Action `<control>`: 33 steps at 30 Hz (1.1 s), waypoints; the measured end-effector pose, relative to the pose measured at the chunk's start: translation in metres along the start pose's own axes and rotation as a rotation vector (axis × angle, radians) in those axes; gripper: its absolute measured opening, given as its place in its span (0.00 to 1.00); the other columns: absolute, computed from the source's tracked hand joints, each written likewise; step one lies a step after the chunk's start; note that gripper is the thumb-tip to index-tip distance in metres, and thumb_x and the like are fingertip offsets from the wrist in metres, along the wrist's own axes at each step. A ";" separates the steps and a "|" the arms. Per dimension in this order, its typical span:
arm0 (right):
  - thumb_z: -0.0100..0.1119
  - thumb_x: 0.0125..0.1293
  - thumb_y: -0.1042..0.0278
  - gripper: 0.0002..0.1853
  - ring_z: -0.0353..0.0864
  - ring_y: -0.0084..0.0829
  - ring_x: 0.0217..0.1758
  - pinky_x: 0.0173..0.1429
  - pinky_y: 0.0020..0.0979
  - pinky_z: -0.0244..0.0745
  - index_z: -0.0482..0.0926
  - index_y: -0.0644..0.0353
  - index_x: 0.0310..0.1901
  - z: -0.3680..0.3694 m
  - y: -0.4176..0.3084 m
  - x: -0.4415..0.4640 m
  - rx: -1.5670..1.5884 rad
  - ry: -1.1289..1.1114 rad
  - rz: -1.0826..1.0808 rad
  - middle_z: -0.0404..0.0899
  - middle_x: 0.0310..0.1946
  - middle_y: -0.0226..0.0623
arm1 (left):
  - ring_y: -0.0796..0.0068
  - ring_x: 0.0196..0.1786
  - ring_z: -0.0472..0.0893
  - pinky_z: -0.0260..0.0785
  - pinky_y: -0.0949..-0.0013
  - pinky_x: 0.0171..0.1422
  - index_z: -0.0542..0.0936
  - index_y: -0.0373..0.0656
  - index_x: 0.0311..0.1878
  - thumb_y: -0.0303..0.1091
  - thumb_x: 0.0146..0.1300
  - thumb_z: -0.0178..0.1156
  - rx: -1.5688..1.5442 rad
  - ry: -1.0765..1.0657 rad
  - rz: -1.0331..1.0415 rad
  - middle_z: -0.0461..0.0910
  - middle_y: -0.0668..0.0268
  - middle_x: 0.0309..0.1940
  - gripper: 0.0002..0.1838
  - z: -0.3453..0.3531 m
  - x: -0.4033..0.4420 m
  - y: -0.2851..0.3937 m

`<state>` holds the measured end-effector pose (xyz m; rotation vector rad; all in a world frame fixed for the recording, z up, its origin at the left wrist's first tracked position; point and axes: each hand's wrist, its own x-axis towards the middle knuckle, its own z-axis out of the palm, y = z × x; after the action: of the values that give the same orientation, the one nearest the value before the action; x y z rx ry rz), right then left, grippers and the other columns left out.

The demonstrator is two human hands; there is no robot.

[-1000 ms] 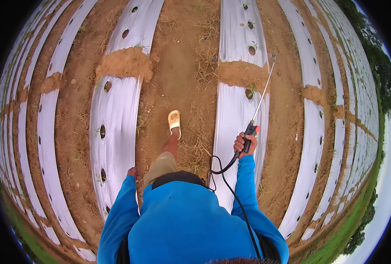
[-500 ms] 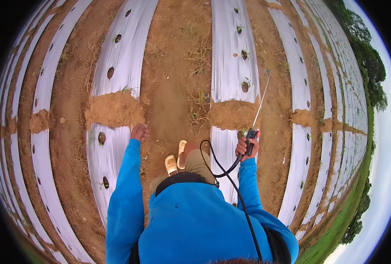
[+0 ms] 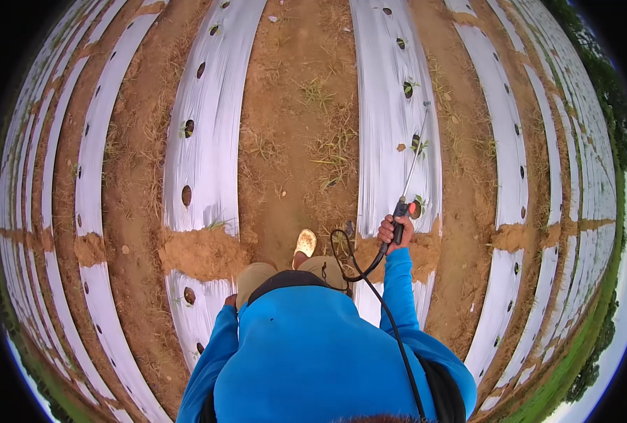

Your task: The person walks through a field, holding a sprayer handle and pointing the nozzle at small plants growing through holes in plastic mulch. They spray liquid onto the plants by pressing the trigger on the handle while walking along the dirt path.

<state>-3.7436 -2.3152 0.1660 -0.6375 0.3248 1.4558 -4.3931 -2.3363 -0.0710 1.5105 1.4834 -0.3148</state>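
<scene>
My right hand (image 3: 396,232) is wrapped round the black handle of a spray wand (image 3: 414,163), whose thin metal tube points forward over the right plastic-covered bed (image 3: 391,141). A black hose (image 3: 391,321) loops from the handle and runs back past my right arm. Low beside my left thigh hangs my left hand (image 3: 231,300), mostly hidden, its fingers not made out. Small green seedlings (image 3: 418,146) stand in holes in the bed near the wand's tube.
Another plastic-covered bed (image 3: 211,127) with planting holes lies to the left. Between the beds runs a dirt path (image 3: 289,141) with dry grass, and my light shoe (image 3: 305,242) is on it. Soil mounds (image 3: 204,254) cross the beds. Trees stand far right.
The soil mounds are now closer to my body, lower in view. My left hand has swung back to my thigh. The wand has swung left, its tip now over the right bed.
</scene>
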 end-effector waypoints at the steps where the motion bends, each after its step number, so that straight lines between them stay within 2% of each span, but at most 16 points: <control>1: 0.54 0.51 0.61 0.10 0.62 0.23 0.12 0.14 0.26 0.61 0.70 0.59 0.26 0.016 -0.015 0.023 -0.003 -0.001 0.004 0.63 0.14 0.27 | 0.64 0.46 0.79 0.69 0.64 0.52 0.80 0.39 0.42 0.44 0.57 0.51 -0.348 0.095 -0.112 0.80 0.55 0.35 0.19 -0.006 0.017 0.011; 2: 0.53 0.51 0.61 0.10 0.60 0.23 0.11 0.14 0.25 0.58 0.69 0.58 0.26 0.032 -0.029 0.046 -0.018 0.069 0.007 0.62 0.14 0.27 | 0.64 0.46 0.79 0.69 0.64 0.52 0.80 0.39 0.42 0.44 0.57 0.51 -0.353 0.097 -0.110 0.80 0.55 0.35 0.19 -0.018 0.037 0.031; 3: 0.52 0.51 0.61 0.09 0.59 0.23 0.11 0.13 0.25 0.56 0.69 0.57 0.25 0.044 -0.041 0.068 -0.030 0.141 0.007 0.61 0.14 0.27 | 0.65 0.42 0.78 0.69 0.65 0.47 0.80 0.39 0.40 0.43 0.58 0.50 -0.295 0.065 -0.108 0.80 0.57 0.33 0.18 -0.037 0.061 0.053; 6: 0.52 0.51 0.61 0.08 0.58 0.22 0.11 0.13 0.25 0.55 0.68 0.56 0.25 0.075 -0.082 0.133 -0.062 0.118 0.013 0.61 0.14 0.26 | 0.68 0.28 0.77 0.69 0.66 0.33 0.79 0.39 0.34 0.41 0.59 0.47 -0.125 -0.029 -0.100 0.78 0.64 0.26 0.16 -0.109 0.144 0.133; 8: 0.52 0.50 0.62 0.08 0.57 0.21 0.10 0.12 0.25 0.54 0.68 0.56 0.25 0.093 -0.109 0.175 -0.096 0.133 -0.004 0.60 0.14 0.26 | 0.74 0.19 0.72 0.63 0.70 0.22 0.76 0.44 0.32 0.40 0.60 0.43 -0.889 -0.074 -0.533 0.75 0.67 0.22 0.14 -0.161 0.178 0.227; 10: 0.53 0.51 0.62 0.08 0.57 0.21 0.10 0.12 0.24 0.54 0.68 0.56 0.25 0.111 -0.137 0.219 -0.121 0.117 -0.008 0.60 0.14 0.26 | 0.79 0.17 0.69 0.59 0.72 0.18 0.74 0.47 0.33 0.39 0.60 0.43 -0.798 -0.004 -0.458 0.73 0.68 0.20 0.11 -0.205 0.232 0.289; 11: 0.53 0.51 0.63 0.08 0.57 0.21 0.10 0.13 0.24 0.54 0.68 0.56 0.26 0.122 -0.150 0.242 -0.135 0.096 -0.015 0.60 0.14 0.25 | 0.70 0.24 0.72 0.64 0.61 0.29 0.75 0.49 0.35 0.43 0.52 0.52 -0.787 -0.067 -0.472 0.74 0.65 0.25 0.12 -0.224 0.268 0.307; 13: 0.53 0.50 0.63 0.08 0.57 0.21 0.10 0.13 0.24 0.53 0.68 0.55 0.25 0.147 -0.171 0.284 -0.171 0.147 -0.036 0.59 0.13 0.25 | 0.80 0.16 0.66 0.57 0.73 0.16 0.73 0.47 0.34 0.39 0.60 0.48 -0.885 -0.041 -0.486 0.71 0.69 0.19 0.08 -0.255 0.324 0.364; 17: 0.53 0.50 0.62 0.08 0.56 0.20 0.11 0.14 0.23 0.53 0.67 0.54 0.25 0.218 -0.220 0.361 -0.199 0.269 -0.066 0.58 0.14 0.25 | 0.79 0.16 0.66 0.56 0.74 0.16 0.73 0.45 0.35 0.40 0.62 0.49 -1.016 -0.212 -0.388 0.70 0.69 0.19 0.09 -0.295 0.438 0.433; 19: 0.53 0.49 0.62 0.08 0.56 0.20 0.12 0.14 0.23 0.53 0.67 0.55 0.25 0.248 -0.249 0.387 -0.163 0.186 -0.040 0.58 0.14 0.25 | 0.80 0.17 0.66 0.55 0.76 0.16 0.73 0.44 0.35 0.42 0.63 0.50 -0.738 -0.184 -0.328 0.70 0.69 0.20 0.11 -0.323 0.486 0.484; 20: 0.53 0.49 0.62 0.08 0.56 0.20 0.12 0.14 0.23 0.53 0.67 0.55 0.25 0.266 -0.261 0.396 -0.154 0.192 -0.046 0.58 0.14 0.25 | 0.80 0.17 0.66 0.55 0.76 0.16 0.73 0.44 0.35 0.42 0.63 0.50 -0.726 -0.190 -0.328 0.70 0.69 0.20 0.11 -0.329 0.513 0.498; 22: 0.53 0.49 0.62 0.08 0.56 0.20 0.11 0.13 0.24 0.53 0.67 0.55 0.25 0.301 -0.283 0.419 -0.125 0.171 -0.022 0.59 0.14 0.25 | 0.81 0.18 0.67 0.57 0.76 0.17 0.74 0.44 0.37 0.45 0.65 0.49 -1.004 -0.221 -0.019 0.71 0.69 0.22 0.14 -0.345 0.579 0.524; 25: 0.53 0.49 0.61 0.09 0.56 0.20 0.11 0.13 0.24 0.53 0.67 0.55 0.26 0.335 -0.316 0.472 -0.092 0.122 0.029 0.59 0.14 0.25 | 0.81 0.19 0.67 0.58 0.75 0.18 0.74 0.44 0.38 0.45 0.65 0.50 -0.872 -0.178 -0.032 0.72 0.69 0.22 0.14 -0.428 0.590 0.644; 29: 0.53 0.49 0.61 0.09 0.56 0.20 0.11 0.13 0.23 0.53 0.67 0.55 0.26 0.367 -0.361 0.569 -0.138 0.124 0.028 0.58 0.14 0.24 | 0.81 0.19 0.68 0.58 0.74 0.19 0.73 0.44 0.38 0.43 0.64 0.51 -0.816 -0.139 -0.016 0.72 0.68 0.22 0.12 -0.494 0.646 0.722; 31: 0.53 0.50 0.62 0.08 0.56 0.20 0.11 0.13 0.23 0.53 0.67 0.54 0.25 0.379 -0.390 0.622 -0.142 0.112 0.056 0.58 0.14 0.24 | 0.80 0.19 0.67 0.57 0.75 0.18 0.73 0.43 0.37 0.40 0.63 0.51 -0.720 -0.113 -0.298 0.71 0.68 0.22 0.11 -0.520 0.673 0.747; 33: 0.53 0.50 0.62 0.08 0.56 0.20 0.11 0.13 0.23 0.53 0.67 0.54 0.25 0.396 -0.420 0.683 -0.150 0.136 0.032 0.59 0.14 0.24 | 0.79 0.19 0.66 0.55 0.75 0.18 0.73 0.41 0.35 0.39 0.62 0.49 -0.784 -0.065 -0.360 0.70 0.67 0.21 0.11 -0.529 0.703 0.749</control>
<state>-3.3245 -1.5254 0.1767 -0.8579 0.3351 1.4803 -3.8011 -1.3468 0.0019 0.6080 1.5657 0.0242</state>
